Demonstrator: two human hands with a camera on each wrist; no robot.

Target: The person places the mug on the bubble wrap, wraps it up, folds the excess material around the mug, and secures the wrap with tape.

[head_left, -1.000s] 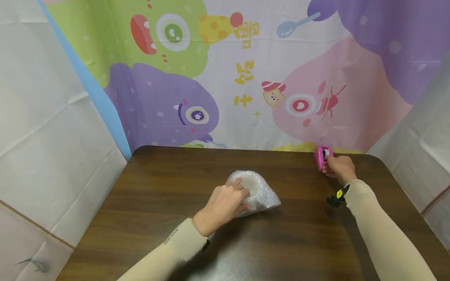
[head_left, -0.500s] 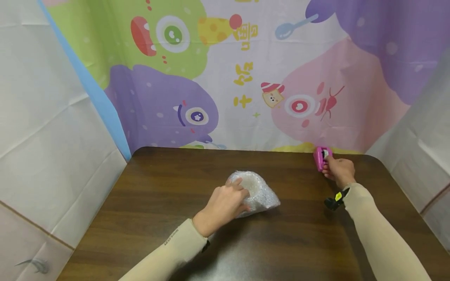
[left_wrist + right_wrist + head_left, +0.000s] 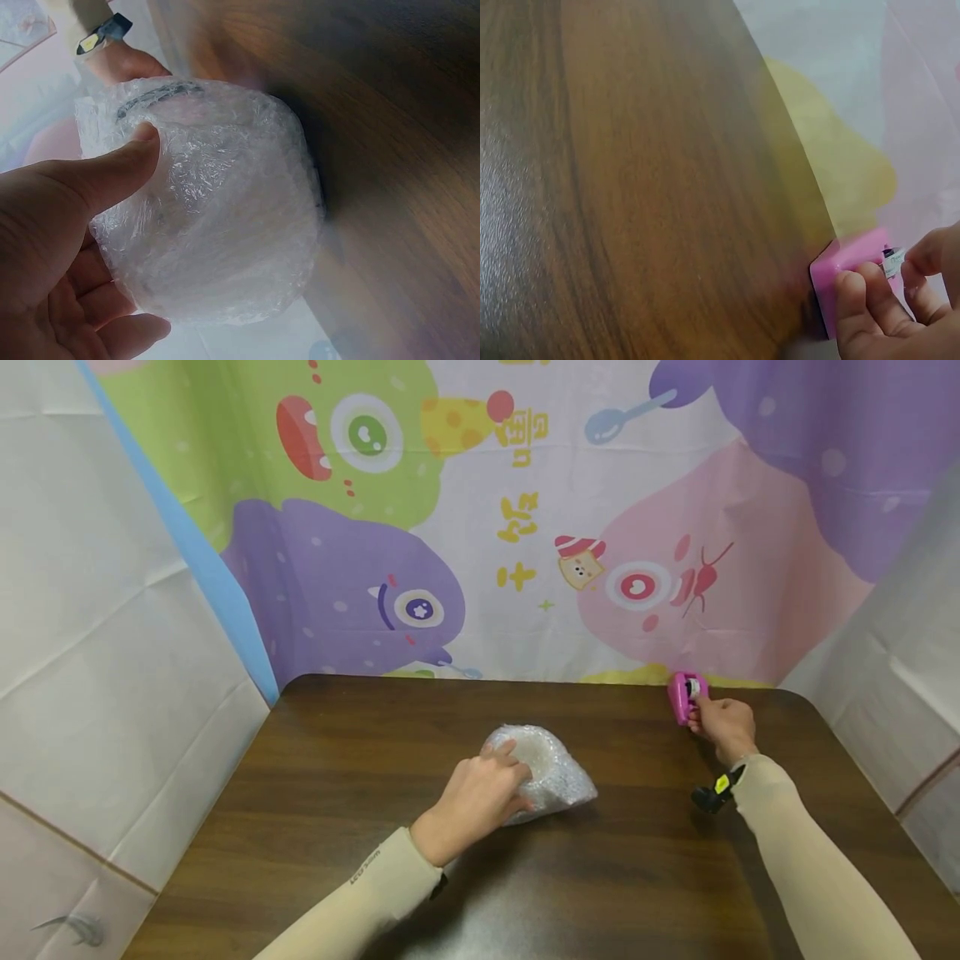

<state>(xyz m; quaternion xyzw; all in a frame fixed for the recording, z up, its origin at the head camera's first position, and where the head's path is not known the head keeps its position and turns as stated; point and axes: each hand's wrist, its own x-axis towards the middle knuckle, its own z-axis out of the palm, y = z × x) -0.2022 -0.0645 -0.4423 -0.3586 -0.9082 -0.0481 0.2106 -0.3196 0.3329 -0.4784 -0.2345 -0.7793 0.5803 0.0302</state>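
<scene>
Around the middle of the table, my left hand [image 3: 480,793] holds a bundle wrapped in bubble wrap [image 3: 558,777]. In the left wrist view the thumb lies on top of the bubble-wrapped bundle [image 3: 225,202], with the other fingers at its side. Something round and pale shows faintly through the plastic, with a dark patterned band near one end; its kind is hidden. At the back right edge, my right hand [image 3: 726,725] grips a small pink tape dispenser [image 3: 682,697]. The right wrist view has its fingers against the pink tape dispenser [image 3: 847,266], near the small roll.
The dark wooden table [image 3: 337,760] has rounded back corners. A cartoon-printed curtain [image 3: 517,635] hangs right behind its back edge, close to the dispenser. Pale sheets [image 3: 150,610] stand at both sides.
The head view has shifted very slightly. Both hands keep their places, the left on the bundle and the right on the tape dispenser.
</scene>
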